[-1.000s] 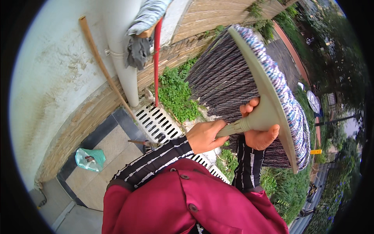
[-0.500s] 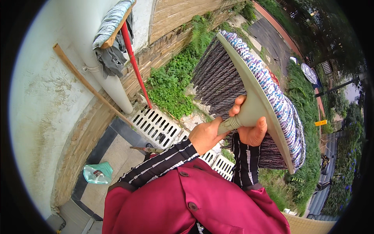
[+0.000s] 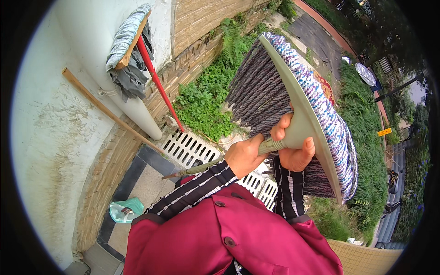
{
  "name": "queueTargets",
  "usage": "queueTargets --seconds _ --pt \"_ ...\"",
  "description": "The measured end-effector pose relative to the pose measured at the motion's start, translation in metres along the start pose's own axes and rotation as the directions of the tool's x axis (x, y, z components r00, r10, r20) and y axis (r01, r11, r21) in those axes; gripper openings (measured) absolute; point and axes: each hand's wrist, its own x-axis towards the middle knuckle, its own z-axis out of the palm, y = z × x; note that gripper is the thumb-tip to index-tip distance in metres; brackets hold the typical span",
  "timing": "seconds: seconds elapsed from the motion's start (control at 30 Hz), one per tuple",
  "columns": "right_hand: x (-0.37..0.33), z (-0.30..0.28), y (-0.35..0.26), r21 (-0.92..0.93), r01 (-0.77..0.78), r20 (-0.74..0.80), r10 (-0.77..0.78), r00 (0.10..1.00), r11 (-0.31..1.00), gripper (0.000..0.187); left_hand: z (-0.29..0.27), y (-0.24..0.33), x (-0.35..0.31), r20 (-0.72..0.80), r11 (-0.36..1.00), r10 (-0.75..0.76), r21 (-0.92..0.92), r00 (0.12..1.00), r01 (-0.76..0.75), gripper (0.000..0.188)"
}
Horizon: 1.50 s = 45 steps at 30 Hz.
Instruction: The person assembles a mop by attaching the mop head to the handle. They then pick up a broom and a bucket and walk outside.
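A string mop is held up in front of me. Its wide grey-green plastic head [image 3: 306,121] slants across the view, with thick yarn strands [image 3: 260,82] in dark grey, white, blue and purple hanging over both sides. My left hand [image 3: 244,156] is wrapped around the handle just below the socket. My right hand [image 3: 297,153] cups the head's neck, thumb on the near side and fingers curled around the far side. The thin, worn handle [image 3: 197,168] runs down to the left past my left forearm; part of it is hidden behind that hand.
Left, a red-handled mop [image 3: 158,82] leans upside down near a white drainpipe [image 3: 144,121], beside a wooden stick [image 3: 107,105]. White drain grates [image 3: 190,149] lie below. A pale green plastic bag [image 3: 126,210] is on the paving. Green plants [image 3: 206,101] grow along the brick wall.
My view has shifted slightly, so the wall, grates and bag sit a little further right. More of the mop handle shows beside my left forearm. Both hands keep their hold.
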Motion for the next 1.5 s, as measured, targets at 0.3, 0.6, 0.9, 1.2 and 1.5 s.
queueTargets --seconds 0.3,0.6,0.9,1.2,1.5 --pt "0.001 0.012 0.000 0.089 0.087 -0.074 -0.081 0.994 0.992 0.050 -0.002 0.008 -0.001 0.065 0.955 -0.010 -0.295 0.998 0.029 0.027" --pt "0.002 0.009 -0.001 0.163 0.041 0.107 -0.059 0.993 0.986 0.055 -0.011 0.002 -0.003 0.317 0.902 -0.047 -0.395 0.947 0.177 0.023" --pt "0.003 0.029 -0.002 -0.125 0.022 -0.143 -0.040 0.989 0.992 0.042 -0.007 0.002 -0.001 -0.070 0.997 -0.039 -0.075 0.997 0.034 0.020" --pt "0.002 0.045 -0.002 -0.108 0.024 -0.177 -0.043 0.983 0.994 0.033 -0.016 0.015 -0.006 -0.165 0.996 -0.084 -0.046 0.983 0.077 0.023" --pt "-0.001 0.050 -0.001 -0.072 -0.002 -0.242 -0.016 0.970 0.997 0.040 -0.028 0.020 -0.001 0.140 0.954 -0.213 -0.185 0.967 0.237 0.018"
